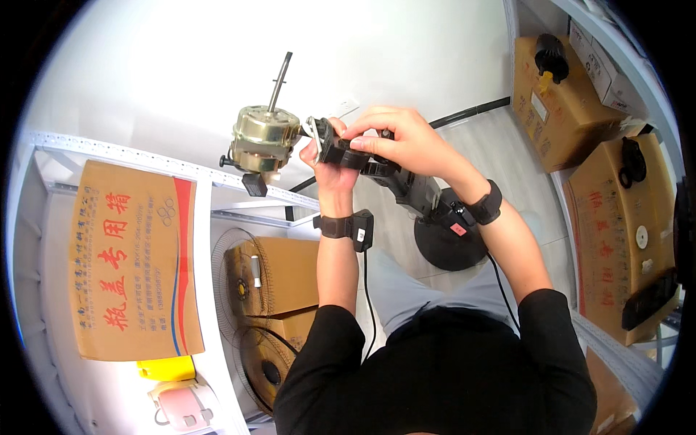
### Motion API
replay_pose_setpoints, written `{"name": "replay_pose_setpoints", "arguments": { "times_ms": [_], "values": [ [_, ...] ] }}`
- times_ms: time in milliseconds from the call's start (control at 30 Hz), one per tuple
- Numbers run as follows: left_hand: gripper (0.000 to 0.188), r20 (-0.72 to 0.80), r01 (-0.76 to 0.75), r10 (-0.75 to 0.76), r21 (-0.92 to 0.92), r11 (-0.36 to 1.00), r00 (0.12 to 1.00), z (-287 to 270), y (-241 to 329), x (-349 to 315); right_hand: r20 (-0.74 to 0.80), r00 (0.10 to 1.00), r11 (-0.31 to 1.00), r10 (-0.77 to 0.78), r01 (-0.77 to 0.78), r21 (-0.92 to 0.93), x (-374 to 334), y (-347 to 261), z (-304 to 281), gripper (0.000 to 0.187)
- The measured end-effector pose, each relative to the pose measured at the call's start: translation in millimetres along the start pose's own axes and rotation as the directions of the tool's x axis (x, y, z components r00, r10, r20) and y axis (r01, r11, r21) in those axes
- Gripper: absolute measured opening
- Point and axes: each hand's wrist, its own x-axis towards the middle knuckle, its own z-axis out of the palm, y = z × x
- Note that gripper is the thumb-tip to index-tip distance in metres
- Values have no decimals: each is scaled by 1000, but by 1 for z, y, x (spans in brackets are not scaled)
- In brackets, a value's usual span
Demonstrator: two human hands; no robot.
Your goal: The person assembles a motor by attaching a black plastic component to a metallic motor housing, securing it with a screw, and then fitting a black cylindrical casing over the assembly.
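Note:
A brass-coloured fan motor with a long metal shaft juts out to the left of my hands. Beside it is a black plastic fan neck piece with a pale plate on its edge. My left hand is closed round this piece from below and the left. My right hand grips it from the right, fingers bent over the top; the fingertips partly hide it. A black fan pole runs from there down to a round black base on the floor.
On the left, a white metal shelf carries a flat cardboard sheet. Wire fan grilles lean by cardboard boxes below. At right, boxes hold a black motor cover and other black parts. Cables hang from both wrist straps.

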Motion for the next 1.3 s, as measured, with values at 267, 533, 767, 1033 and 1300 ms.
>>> {"name": "replay_pose_setpoints", "arguments": {
  "times_ms": [267,533,767,1033,1300],
  "values": [
    [57,110,-28,34,-57,998,993,-16,-8,6,-106,994,999,19,-24,-41,-2,-4,1,16],
    [56,240,-19,63,-182,983,969,-19,-10,8,-90,996,999,27,-22,49,-6,-1,-5,16],
    [68,390,22,52,-182,983,920,-23,-10,13,-55,998,1000,15,-16,-15,-8,-7,-2,18],
    [71,321,-36,62,-88,995,945,-28,-7,10,-45,999,1000,-24,24,1,-8,-1,-3,17],
    [54,347,-27,73,-137,990,935,-24,-9,11,-41,998,997,-46,43,-71,-8,-3,-3,18]
  ]
}}
